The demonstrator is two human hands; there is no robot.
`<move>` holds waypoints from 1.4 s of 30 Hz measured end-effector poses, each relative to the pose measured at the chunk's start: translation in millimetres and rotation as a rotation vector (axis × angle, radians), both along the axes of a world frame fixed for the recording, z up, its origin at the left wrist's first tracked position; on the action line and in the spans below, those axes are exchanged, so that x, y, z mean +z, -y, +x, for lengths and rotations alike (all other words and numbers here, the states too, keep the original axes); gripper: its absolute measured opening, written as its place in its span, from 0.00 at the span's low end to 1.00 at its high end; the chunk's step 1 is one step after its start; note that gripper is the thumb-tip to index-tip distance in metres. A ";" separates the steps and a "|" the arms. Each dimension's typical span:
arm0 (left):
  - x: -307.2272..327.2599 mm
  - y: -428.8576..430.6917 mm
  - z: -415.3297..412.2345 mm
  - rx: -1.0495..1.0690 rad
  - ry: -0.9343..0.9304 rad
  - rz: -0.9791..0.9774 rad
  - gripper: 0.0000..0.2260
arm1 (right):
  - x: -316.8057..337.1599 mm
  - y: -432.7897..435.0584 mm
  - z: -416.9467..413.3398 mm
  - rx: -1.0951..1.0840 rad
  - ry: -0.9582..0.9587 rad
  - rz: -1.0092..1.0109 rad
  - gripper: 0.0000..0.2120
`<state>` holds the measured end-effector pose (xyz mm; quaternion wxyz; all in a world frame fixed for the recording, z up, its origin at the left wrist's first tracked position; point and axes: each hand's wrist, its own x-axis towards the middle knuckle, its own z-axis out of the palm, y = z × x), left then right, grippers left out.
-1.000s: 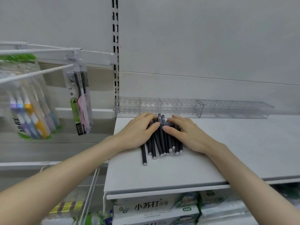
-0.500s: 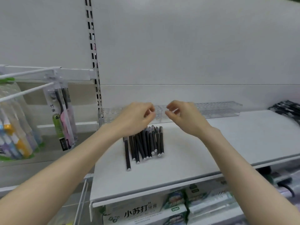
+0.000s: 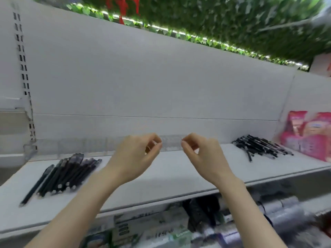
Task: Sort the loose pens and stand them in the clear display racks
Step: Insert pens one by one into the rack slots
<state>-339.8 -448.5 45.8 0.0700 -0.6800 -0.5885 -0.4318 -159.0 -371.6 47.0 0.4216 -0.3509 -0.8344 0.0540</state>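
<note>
Pens lie outside curled, empty fingers (image 3: 154,140) as left hand (image 3: 133,158) and right hand (image 3: 206,156) hover before the clear racks (image 3: 172,143) along the shelf's (image 3: 170,178) back edge. The left pile (image 3: 66,173), barrels running roughly front to back, lies toward the left end and the right pile (image 3: 259,147) toward the right end.

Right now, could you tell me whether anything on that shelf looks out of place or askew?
The right pen pile is a crisscrossed heap with a jutting pen. Beside the left pen pile, a stray pen lies offset, reaching toward the front of the shelf. The clear racks look empty.
</note>
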 end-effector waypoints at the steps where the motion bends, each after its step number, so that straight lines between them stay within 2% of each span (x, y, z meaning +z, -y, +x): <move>1: -7.8 -3.3 19.3 -0.013 0.027 -0.022 0.07 | -7.6 -4.0 20.1 -0.010 0.022 -0.014 0.07; 5: -26.7 -28.4 106.8 -0.061 0.037 -0.132 0.07 | -26.1 -27.5 112.4 -0.068 0.071 -0.058 0.08; 10: -15.4 -86.1 183.9 -0.112 0.018 -0.165 0.06 | -20.2 -72.6 195.4 -0.110 0.079 -0.069 0.08; 21: -19.6 -252.6 280.4 -0.119 -0.089 -0.218 0.07 | -18.6 -227.4 297.5 -0.146 0.120 -0.037 0.08; 28: -31.6 -343.4 313.0 0.036 -0.171 -0.432 0.13 | -24.3 -331.1 319.3 -0.070 0.211 -0.066 0.08; 34: -46.7 -387.8 327.3 0.286 -0.233 -0.569 0.18 | -31.8 -403.9 326.5 0.073 0.295 -0.104 0.10; 38: -56.8 -403.7 332.5 0.275 -0.061 -0.581 0.08 | -34.8 -440.3 328.5 0.197 0.510 -0.091 0.18; 42: -58.3 -417.9 339.6 0.350 0.143 -0.417 0.05 | -37.6 -464.9 328.0 0.302 0.677 -0.103 0.25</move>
